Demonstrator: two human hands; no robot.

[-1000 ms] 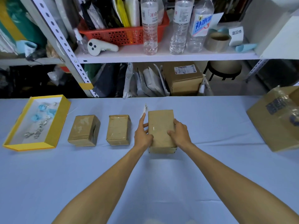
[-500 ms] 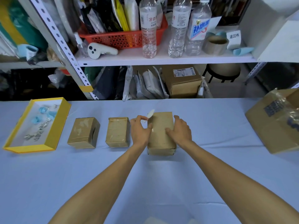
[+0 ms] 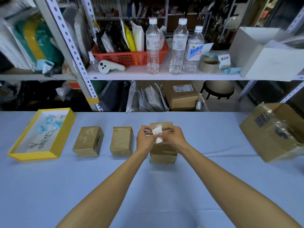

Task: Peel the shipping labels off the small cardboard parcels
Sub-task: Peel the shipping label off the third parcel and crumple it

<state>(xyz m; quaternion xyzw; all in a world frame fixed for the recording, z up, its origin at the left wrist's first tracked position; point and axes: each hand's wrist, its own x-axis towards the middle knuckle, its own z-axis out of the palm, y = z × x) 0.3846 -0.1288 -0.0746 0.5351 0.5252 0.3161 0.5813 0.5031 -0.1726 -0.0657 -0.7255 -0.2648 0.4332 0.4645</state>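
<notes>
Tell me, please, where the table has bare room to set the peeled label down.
Free: the wide strip nearest you, and the stretch between the right parcel and the big box. Crowded: the row from the yellow tray through the parcels, gaps narrow.

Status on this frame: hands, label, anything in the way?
Both hands, left and right, pinching the white label above the right parcel. Label looks off the box. Nothing in the way.
</notes>
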